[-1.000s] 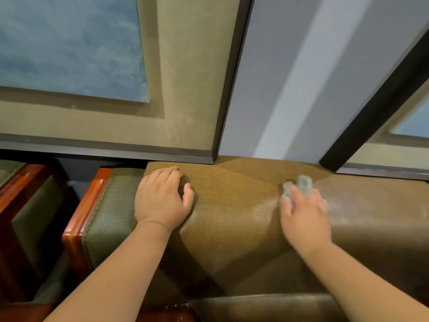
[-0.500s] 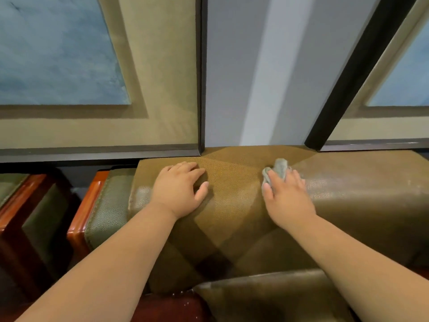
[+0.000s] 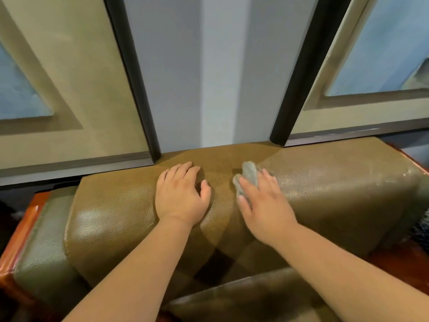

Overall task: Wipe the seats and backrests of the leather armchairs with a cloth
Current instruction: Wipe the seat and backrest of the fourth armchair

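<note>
The right hand (image 3: 263, 205) lies palm down on the top of the backrest (image 3: 325, 191), its fingers nearly straight and spread, pressing a small crumpled grey cloth (image 3: 248, 174) flat against the leather; this grip is a flat press rather than a closed fist, and the cloth pokes out past the fingertips on the far side and beside the thumb on the left. The right forearm runs in from the near right corner. Just to the left, apart from it, the left hand (image 3: 181, 198) rests palm down on the same backrest top with fingers loosely extended and the thumb set off to the right, holding nothing; its forearm comes in from the near left. The backrest is a broad, rounded block of olive-brown pebbled leather, glossy where light catches it at the left and duller, with pale scuffed marks, toward the right end. Near the bottom edge the leather seat (image 3: 243, 300) shows as a darker, smoother slab. At the left, a padded green-brown armrest (image 3: 44, 240) is edged with polished reddish wood (image 3: 22, 233). Beyond the chair stands a pale grey wall (image 3: 197, 73) flanked by dark frames (image 3: 132, 73) around beige panels with blue insets.
</note>
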Demonstrator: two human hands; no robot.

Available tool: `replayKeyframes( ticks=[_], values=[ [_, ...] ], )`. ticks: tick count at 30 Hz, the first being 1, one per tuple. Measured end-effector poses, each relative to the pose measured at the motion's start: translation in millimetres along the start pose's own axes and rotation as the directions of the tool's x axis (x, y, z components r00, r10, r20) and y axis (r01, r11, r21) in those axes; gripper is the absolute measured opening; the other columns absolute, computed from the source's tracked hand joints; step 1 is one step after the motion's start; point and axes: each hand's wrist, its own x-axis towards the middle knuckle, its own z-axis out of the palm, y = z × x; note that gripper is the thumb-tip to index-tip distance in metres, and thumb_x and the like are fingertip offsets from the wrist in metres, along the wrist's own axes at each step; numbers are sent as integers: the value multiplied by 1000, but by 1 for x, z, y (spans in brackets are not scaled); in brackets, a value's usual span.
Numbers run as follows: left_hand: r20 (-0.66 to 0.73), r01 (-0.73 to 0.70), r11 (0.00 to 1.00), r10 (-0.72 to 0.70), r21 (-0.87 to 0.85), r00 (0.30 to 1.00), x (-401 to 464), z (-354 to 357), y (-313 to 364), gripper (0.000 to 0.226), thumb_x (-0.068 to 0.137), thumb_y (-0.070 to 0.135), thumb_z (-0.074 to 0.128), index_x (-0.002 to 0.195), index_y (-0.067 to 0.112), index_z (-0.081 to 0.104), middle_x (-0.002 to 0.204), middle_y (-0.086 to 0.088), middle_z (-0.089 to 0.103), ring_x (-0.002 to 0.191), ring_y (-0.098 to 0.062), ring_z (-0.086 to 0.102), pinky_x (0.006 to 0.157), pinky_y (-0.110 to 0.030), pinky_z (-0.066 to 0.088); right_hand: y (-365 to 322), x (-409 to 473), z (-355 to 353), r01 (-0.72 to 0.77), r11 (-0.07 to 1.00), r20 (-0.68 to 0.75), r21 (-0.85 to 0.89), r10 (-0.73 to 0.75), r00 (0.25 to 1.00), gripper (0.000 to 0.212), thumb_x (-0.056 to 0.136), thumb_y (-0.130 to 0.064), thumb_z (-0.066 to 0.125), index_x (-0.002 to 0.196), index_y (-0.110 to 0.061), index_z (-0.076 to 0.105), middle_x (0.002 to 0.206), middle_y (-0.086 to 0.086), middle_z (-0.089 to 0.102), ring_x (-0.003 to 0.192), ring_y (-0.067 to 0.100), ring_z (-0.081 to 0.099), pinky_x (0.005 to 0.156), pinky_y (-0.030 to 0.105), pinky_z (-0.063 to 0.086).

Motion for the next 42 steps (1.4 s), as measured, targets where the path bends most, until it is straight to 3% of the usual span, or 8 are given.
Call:
replayKeyframes(
  ticks=[4,10,16,21,29,32,35,42],
  values=[
    [-13,2,1000,-2,10,1000,1,3,0,57,98,56,35,143,32,61,155,9,54,146,-14,44,128,-43,26,14,15,-3,320,947,58,11,-320,946,49,104,-52,30,149,-36,43,161,9,37,146,30,37,123,47,30],
    [-43,5,1000,-5,8,999,1,7,-1,57,96,55,36,139,32,65,152,9,58,144,-15,47,127,-42,28,53,99,-23,-279,960,121,-12,279,953,57,108,-49,26,160,-26,27,162,19,27,152,39,21,126,55,20],
    [-57,-9,1000,7,-20,998,1,7,-2,54,95,52,41,137,29,68,149,7,60,141,-16,49,123,-44,32,5,87,-15,259,962,157,88,-270,950,56,108,-54,30,161,-38,24,172,2,14,157,25,15,125,40,9],
    [-69,3,1000,-5,-30,998,1,8,-3,55,94,51,42,135,28,70,147,7,62,141,-16,50,122,-44,33,56,129,-26,-256,966,112,27,251,961,57,108,-51,30,160,-30,27,158,17,36,145,36,35,120,49,32],
    [-55,9,999,-11,-31,998,1,6,-2,54,94,49,43,135,27,70,147,5,62,140,-18,51,123,-44,33,8,26,-8,404,912,60,69,-408,911,46,104,-50,46,148,-38,47,161,6,40,149,28,36,127,43,23],
    [-73,9,1000,-11,-23,997,1,4,0,54,94,49,41,135,27,70,147,6,62,140,-18,51,123,-44,32,74,21,-9,28,999,-151,37,-22,988,47,103,-51,34,143,-33,49,148,7,47,126,31,51,106,48,46],
    [-58,19,999,-20,-30,998,-1,2,2,55,95,49,38,135,27,69,148,6,62,140,-17,51,124,-44,32,90,17,-13,-388,915,-176,107,402,899,56,104,-49,25,151,-26,46,148,17,45,137,35,42,113,55,41],
    [73,56,998,-58,36,996,0,-18,15,50,104,51,43,147,31,57,156,7,54,146,-16,47,126,-43,29,53,-29,10,327,941,-31,-83,-331,943,49,109,-45,38,157,-35,32,168,9,26,157,30,19,128,49,17]
  ],
)
